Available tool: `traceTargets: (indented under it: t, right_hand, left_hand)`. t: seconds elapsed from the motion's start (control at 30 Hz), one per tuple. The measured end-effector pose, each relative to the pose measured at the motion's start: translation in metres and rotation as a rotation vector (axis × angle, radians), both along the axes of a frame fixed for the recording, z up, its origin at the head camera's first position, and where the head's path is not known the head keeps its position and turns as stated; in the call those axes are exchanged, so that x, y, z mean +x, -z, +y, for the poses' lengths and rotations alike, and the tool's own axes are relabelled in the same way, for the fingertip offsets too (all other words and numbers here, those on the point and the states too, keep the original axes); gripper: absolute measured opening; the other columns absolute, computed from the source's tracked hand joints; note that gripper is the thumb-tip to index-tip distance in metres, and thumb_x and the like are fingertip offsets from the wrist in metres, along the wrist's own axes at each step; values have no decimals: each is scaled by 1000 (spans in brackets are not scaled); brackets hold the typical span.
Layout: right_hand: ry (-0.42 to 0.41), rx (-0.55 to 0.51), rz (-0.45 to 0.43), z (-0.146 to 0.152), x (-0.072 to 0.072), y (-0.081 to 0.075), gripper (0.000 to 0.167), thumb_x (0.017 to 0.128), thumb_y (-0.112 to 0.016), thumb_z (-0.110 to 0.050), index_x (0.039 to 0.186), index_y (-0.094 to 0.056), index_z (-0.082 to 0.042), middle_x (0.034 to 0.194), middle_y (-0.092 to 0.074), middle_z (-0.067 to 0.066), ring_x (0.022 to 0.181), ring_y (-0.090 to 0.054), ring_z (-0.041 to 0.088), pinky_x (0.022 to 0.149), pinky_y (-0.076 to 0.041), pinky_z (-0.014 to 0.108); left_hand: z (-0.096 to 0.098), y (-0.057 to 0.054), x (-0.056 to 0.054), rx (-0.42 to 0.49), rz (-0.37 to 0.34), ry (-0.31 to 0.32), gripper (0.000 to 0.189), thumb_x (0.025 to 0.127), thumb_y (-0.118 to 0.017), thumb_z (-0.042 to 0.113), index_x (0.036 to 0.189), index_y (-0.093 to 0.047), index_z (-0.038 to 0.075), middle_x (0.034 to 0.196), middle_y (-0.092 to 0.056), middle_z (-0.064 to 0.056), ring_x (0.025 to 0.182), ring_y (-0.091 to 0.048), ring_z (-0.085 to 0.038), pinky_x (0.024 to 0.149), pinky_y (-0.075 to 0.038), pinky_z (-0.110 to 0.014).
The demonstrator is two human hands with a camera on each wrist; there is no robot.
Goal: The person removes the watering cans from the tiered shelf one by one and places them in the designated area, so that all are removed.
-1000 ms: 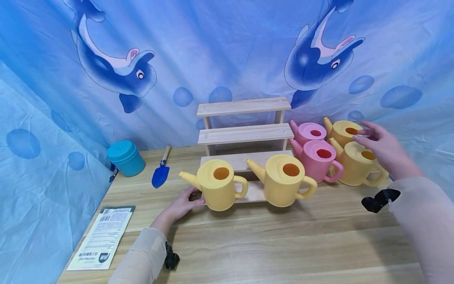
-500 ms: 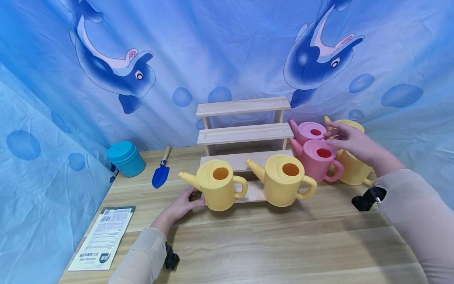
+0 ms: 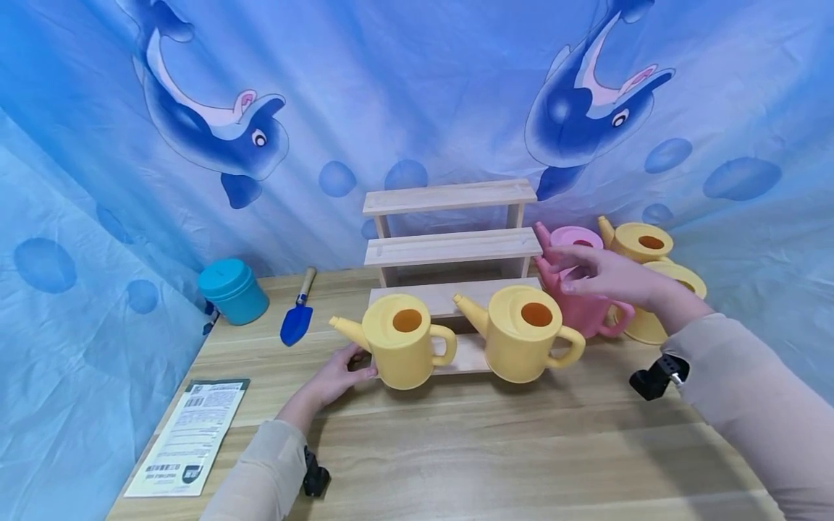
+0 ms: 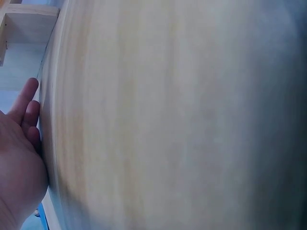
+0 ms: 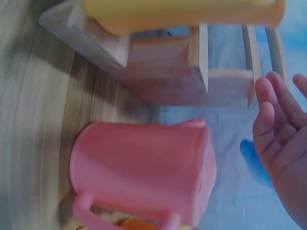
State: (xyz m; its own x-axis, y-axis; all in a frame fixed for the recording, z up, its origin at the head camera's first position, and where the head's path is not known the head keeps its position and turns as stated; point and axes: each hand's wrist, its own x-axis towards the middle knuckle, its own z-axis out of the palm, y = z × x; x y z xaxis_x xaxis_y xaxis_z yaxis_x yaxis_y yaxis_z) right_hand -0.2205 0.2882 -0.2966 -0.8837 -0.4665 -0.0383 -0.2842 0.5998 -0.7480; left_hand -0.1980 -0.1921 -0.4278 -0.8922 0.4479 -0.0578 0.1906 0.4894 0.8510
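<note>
Right hand [image 3: 602,281] has moved left, fingers relaxed and empty, above the near pink watering can [image 5: 139,167], right of the shelf [image 3: 449,250]; avoid bumping it. Left hand [image 3: 334,374]: at shelf's left end, grip unclear.

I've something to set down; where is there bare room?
Free: the near middle of the table, between the sleeves; two top boards of the stand. Crowded: by the right hand, four watering cans; at the stand's front, two yellow ones.

Two yellow watering cans [image 3: 399,356] bar the front of a wooden shelf [image 3: 449,247], pink cans [image 3: 583,312] crowd its right side, and open tabletop [image 3: 482,449] stretches before them.
</note>
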Motion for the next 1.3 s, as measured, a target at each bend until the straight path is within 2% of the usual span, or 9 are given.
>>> traceTargets:
  t: [0.2,0.33,0.47,0.53,0.67,0.83,0.93,1.07,1.3]
  right_hand:
    - [-116,68,-10,-15,4,-1,74,83,-70,-30,145,-34,-16,120,-54,11,102,-52,25,84,-45,40]
    - [-148,145,32,-25,7,-4,79,78,-74,-35,144,-36,-15,120,-55,8,95,-52,20,78,-46,34]
    - [-180,178,33,-30,8,-4,81,78,-75,-36,145,-35,-13,121,-55,10,92,-52,20,76,-46,34]
    - [-191,177,19,-32,9,-3,84,78,-75,-35,146,-32,-13,124,-53,11,95,-52,21,78,-46,36]
    - [-203,143,-16,-35,10,-1,93,76,-77,-37,148,-24,-13,143,-36,18,116,-47,28,93,-42,47]
    - [-223,111,-97,-40,12,3,105,69,-80,-38,150,-18,-13,154,-4,18,137,-14,38,103,-24,61]
    - [-220,105,-152,-42,13,7,109,67,-81,-39,150,-16,-13,154,-7,14,138,-10,37,103,-23,61]
    - [-201,109,-182,-45,12,11,112,67,-81,-40,151,-12,-16,151,-19,9,135,-22,32,102,-31,55]
    - [-173,102,-228,-50,13,14,113,67,-81,-42,151,-9,-23,153,-15,7,137,-20,31,101,-34,52]
  left_hand:
    - [-1,8,-4,1,2,1,60,88,-66,29,137,-42,4,131,-51,-16,124,-43,-34,104,-29,-53]
    - [-7,25,-13,-3,32,2,58,88,-66,31,137,-43,8,130,-52,-14,123,-44,-32,104,-30,-52]
    - [-10,34,-16,-8,42,-2,58,88,-66,34,136,-44,11,130,-52,-11,123,-45,-30,104,-30,-52]
    - [-10,34,-16,-12,39,-5,58,87,-66,33,136,-44,12,130,-52,-11,123,-44,-30,104,-30,-52]
    - [-10,34,-17,-13,30,-12,58,88,-66,31,137,-44,12,131,-52,-11,124,-43,-30,105,-29,-52]
    - [-9,35,-17,2,12,-17,59,88,-66,29,139,-42,11,133,-50,-13,126,-41,-33,105,-26,-54]
    - [-10,35,-17,-14,7,-21,59,88,-66,31,138,-42,12,132,-51,-12,125,-42,-31,105,-27,-53]
    - [-10,34,-17,-29,11,-26,59,87,-66,35,137,-43,13,130,-52,-10,124,-44,-29,105,-29,-51]
    - [-10,34,-17,-13,29,-12,59,88,-66,34,136,-44,11,130,-52,-11,123,-44,-30,104,-30,-52]
